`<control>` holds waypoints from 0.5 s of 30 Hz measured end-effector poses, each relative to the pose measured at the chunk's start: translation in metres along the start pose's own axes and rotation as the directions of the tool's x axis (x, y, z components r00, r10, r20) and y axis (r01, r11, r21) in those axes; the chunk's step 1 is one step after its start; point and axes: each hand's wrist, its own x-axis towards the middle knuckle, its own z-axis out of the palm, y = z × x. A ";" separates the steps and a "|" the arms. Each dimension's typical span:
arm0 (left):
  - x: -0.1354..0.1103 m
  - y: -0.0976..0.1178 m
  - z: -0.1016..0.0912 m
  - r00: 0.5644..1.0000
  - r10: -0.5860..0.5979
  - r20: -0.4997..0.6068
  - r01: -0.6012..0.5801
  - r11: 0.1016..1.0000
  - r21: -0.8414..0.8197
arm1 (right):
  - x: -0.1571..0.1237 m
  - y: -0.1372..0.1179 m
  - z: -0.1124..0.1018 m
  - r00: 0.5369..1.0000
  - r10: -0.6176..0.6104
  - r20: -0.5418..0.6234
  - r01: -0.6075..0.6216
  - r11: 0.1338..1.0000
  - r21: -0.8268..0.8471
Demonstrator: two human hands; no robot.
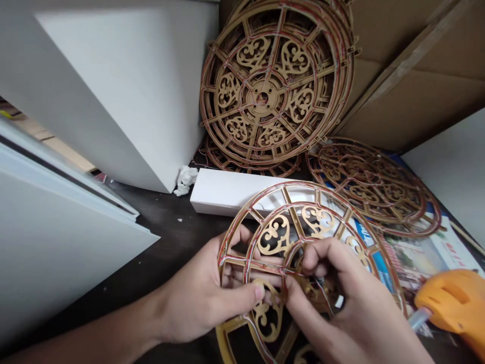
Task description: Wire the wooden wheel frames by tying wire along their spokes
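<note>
A round wooden fretwork wheel [291, 222] with gold scroll inlays and red-and-white wires along its rim is held tilted above the dark table. My left hand [204, 293] grips its left edge, thumb pressed on a spoke near the hub. My right hand [341, 303] is closed, fingers curled at the hub, pinching thin wires there against the wood. Part of the wheel's lower half is hidden behind both hands.
A stack of like wheels [273, 81] leans on cardboard [417, 76] at the back; another wheel [375, 187] lies flat on printed sheets. A white box [227, 192], white foam boards [125, 91] at left, and an orange glue gun [454, 303] at right.
</note>
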 end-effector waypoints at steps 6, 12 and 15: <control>0.001 0.004 0.003 0.999 0.014 0.033 -0.012 0.999 -0.035 | 0.006 0.000 -0.005 0.998 -0.015 0.057 0.016 1.000 -0.011; 0.000 0.001 0.001 1.000 0.016 -0.018 -0.017 0.999 -0.033 | 0.008 -0.001 -0.014 0.995 -0.093 0.027 0.094 0.995 -0.031; 0.001 0.000 0.004 0.996 0.076 -0.048 -0.078 0.996 -0.049 | 0.009 0.001 -0.024 0.959 -0.270 -0.082 0.258 0.957 -0.132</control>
